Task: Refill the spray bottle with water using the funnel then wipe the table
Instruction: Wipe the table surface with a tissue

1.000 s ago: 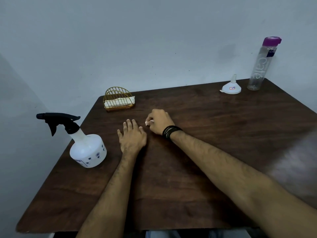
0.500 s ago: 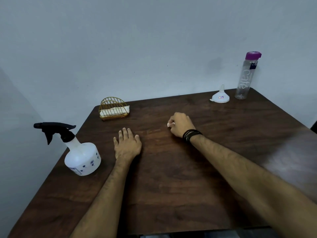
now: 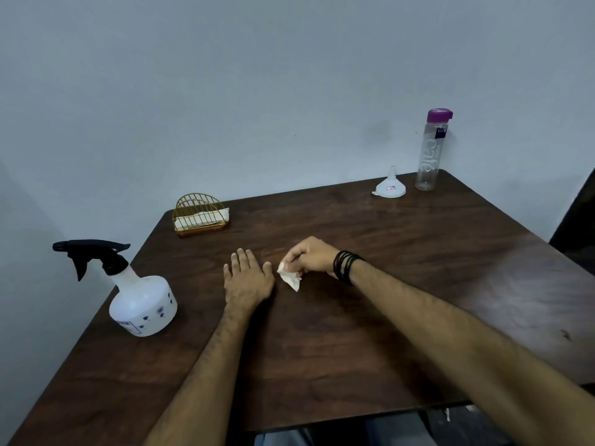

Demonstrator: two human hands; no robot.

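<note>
Right fingers (image 3: 291, 256) pinching crumpled tissue (image 3: 289, 279), left fingers (image 3: 244, 257) flat together, spray bottle (image 3: 141, 304) nozzle pointing left

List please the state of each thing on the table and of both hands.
spray bottle: upright, sprayer on
funnel: upside down
water bottle: upright, capped
napkin holder: holds napkins
tissue: crumpled, in right hand
left hand: flat on table

The white spray bottle (image 3: 143, 305) with a black trigger head stands upright at the left edge of the dark wooden table (image 3: 418, 284). The white funnel (image 3: 390, 187) sits mouth-down at the table's far right corner, a crumpled white tissue (image 3: 289, 278) near its middle.
</note>
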